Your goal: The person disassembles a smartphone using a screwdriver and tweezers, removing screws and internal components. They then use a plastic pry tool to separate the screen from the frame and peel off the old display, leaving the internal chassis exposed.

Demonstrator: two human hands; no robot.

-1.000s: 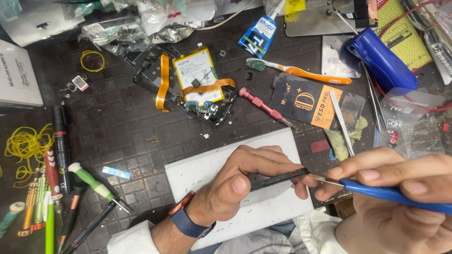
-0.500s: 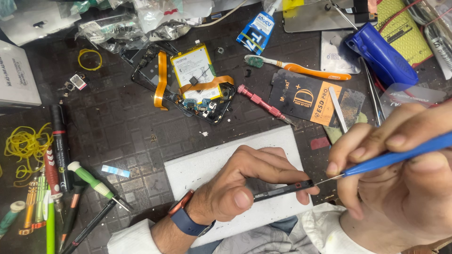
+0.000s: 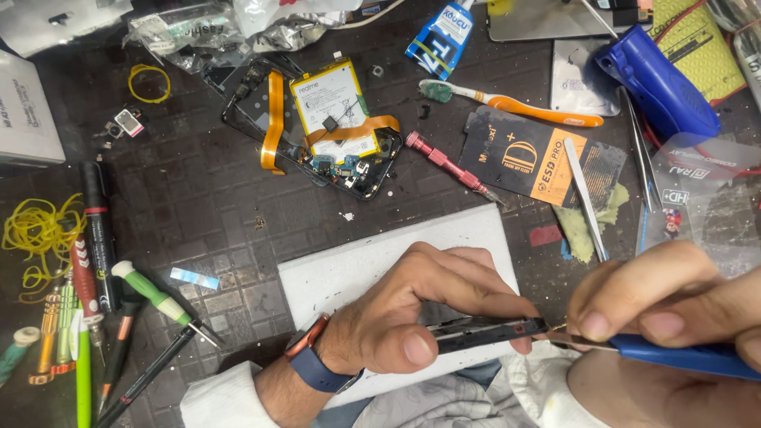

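My left hand (image 3: 420, 309) grips a thin black phone frame part (image 3: 483, 331) edge-on above a white pad (image 3: 357, 269). My right hand (image 3: 674, 317) holds a blue-handled metal tool (image 3: 682, 354) whose thin tip touches the right end of the black part. A blue watch band sits on my left wrist (image 3: 313, 364). Farther back lies an opened phone (image 3: 329, 131) with a battery and orange flex cables showing.
A pink screwdriver (image 3: 448, 162), orange-handled toothbrush (image 3: 515, 101), tweezers (image 3: 585, 198), black and orange packet (image 3: 539, 158), glue tube (image 3: 444, 32) and blue tool (image 3: 658, 83) lie at the back right. Screwdrivers and pens (image 3: 103, 269) and yellow rubber bands (image 3: 32, 234) fill the left side.
My right hand dropped lower and turned the blue tool nearly level, its tip staying at the end of the black part. My left hand keeps its grip.
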